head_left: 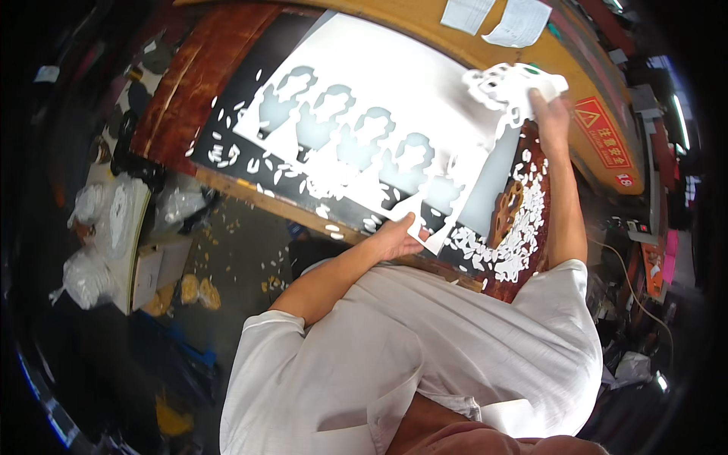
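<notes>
A large white sheet (379, 61) lies over a black board, with a row of flower-like openings along its near edge. My left hand (402, 237) is closed on the narrow near right corner of this sheet, fingers pinching its edge. Up at the far right, my right hand (552, 114) grips a white cut-out piece (508, 85) full of oval holes, lifted by the sheet's far right corner. Pale grey-blue surface shows through the openings. Small white oval scraps (326, 182) lie thickly on and around the sheet's near edge.
A brown openwork shape (506, 212) sits among heaped white scraps (523, 243) on the right. Beyond the board runs a yellow machine beam (425, 19) with a red warning label (603, 133). Plastic-wrapped bundles (95, 277) stand at left, and scraps litter the floor.
</notes>
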{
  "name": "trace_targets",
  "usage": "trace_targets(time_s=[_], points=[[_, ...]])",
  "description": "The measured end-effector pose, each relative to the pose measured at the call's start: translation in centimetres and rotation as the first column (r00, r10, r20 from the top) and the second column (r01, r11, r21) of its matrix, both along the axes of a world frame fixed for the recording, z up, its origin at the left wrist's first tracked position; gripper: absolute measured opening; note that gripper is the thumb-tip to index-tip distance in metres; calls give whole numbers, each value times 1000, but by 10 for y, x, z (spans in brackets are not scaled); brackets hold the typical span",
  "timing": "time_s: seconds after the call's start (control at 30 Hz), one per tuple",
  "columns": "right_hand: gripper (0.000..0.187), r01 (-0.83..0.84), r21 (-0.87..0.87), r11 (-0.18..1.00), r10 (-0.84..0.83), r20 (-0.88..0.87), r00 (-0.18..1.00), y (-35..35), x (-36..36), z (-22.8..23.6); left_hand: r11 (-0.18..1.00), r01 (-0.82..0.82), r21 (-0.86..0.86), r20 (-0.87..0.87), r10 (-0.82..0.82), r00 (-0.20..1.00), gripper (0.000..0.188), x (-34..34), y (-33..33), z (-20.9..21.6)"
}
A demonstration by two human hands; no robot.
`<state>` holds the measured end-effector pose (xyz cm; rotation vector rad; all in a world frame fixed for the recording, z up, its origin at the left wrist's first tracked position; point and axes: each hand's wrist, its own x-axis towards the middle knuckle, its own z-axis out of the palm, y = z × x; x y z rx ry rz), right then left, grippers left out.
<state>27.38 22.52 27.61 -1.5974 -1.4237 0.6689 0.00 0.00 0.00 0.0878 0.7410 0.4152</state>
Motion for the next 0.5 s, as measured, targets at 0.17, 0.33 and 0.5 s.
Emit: trace_targets(time_s=[0.17, 0.33, 0.5], points=[[35, 201, 335, 921, -83, -335, 939, 44, -75, 27, 935, 353, 30, 58, -354, 933, 63, -64, 8, 18], [31, 32, 286, 958, -21, -40, 999, 49, -99, 59, 758, 416, 503, -283, -310, 907, 54, -105, 20, 71], [32, 158, 306, 939, -213, 155, 965, 28, -141, 69, -410, 529, 743, -251, 562, 788, 51, -146, 81, 92]])
